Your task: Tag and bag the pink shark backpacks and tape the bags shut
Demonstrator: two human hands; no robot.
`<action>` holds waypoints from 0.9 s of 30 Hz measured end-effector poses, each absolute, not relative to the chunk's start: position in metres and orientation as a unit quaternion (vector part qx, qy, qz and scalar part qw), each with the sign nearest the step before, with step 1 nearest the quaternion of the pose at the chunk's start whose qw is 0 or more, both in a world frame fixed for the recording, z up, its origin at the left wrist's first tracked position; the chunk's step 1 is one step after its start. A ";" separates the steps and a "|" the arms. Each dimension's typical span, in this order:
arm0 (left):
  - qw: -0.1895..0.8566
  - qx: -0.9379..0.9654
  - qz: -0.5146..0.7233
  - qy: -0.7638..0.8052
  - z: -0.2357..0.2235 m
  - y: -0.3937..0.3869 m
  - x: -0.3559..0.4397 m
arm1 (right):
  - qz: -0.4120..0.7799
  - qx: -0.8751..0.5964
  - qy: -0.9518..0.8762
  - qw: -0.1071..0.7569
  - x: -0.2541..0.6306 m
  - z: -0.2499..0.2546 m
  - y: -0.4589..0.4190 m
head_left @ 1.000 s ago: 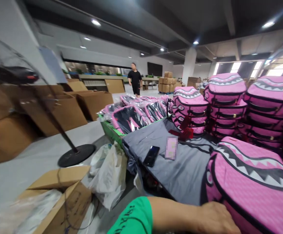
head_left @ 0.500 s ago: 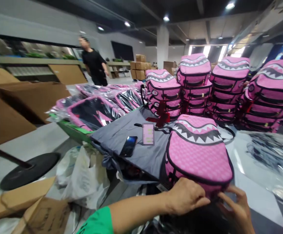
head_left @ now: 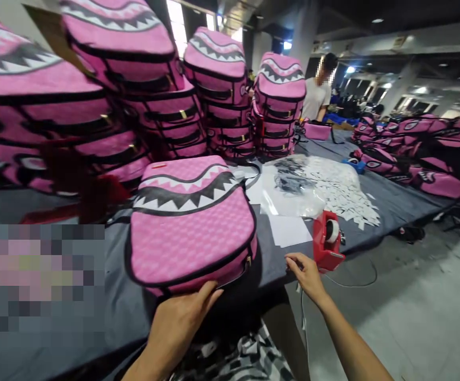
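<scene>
A pink backpack (head_left: 192,233) with a black-and-white zigzag teeth pattern and black piping lies on the dark cloth-covered table in front of me. My left hand (head_left: 186,315) grips its near edge, with part of the fingers hidden beneath the bag. Off to the right, at the table's front edge, my right hand (head_left: 307,278) is apart from the bag. Its thumb and fingertips are drawn together; whatever may be between them is too small to make out. Close beside that hand stands a red tape dispenser (head_left: 327,246) with a white roll.
Tall stacks of similar pink backpacks (head_left: 218,100) line the table behind. White paper sheets (head_left: 291,231), a clear plastic bag (head_left: 289,193) and many small white tags (head_left: 349,198) lie to the right. A person (head_left: 316,98) stands beyond the stacks. More pink bags (head_left: 408,148) lie at far right.
The view has swung to the right. My right hand has left the backpack's near edge and moved right, toward the tape dispenser. My left hand stays on the bag's near edge.
</scene>
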State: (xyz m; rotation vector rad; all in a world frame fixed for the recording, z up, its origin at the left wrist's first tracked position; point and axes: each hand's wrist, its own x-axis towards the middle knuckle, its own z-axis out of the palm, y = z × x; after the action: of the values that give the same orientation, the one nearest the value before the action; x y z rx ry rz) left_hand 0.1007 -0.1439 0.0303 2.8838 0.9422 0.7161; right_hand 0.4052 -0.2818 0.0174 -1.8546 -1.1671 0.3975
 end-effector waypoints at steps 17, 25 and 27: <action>0.020 0.921 0.366 0.133 0.016 -0.147 0.095 | 0.026 -0.885 -0.429 0.179 0.483 0.006 -0.209; 0.272 0.862 0.410 0.125 0.032 -0.174 0.100 | -0.007 -0.859 -0.488 0.157 0.481 0.051 -0.205; 0.415 0.819 0.380 0.109 0.032 -0.190 0.119 | -0.007 -0.840 -0.515 0.170 0.469 0.066 -0.221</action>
State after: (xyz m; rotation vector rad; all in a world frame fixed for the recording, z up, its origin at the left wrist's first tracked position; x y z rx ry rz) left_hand 0.1187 -0.1899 0.0318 2.0584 0.2734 0.9544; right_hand 0.4687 -0.2207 0.0656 -2.3868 -1.4625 -0.0188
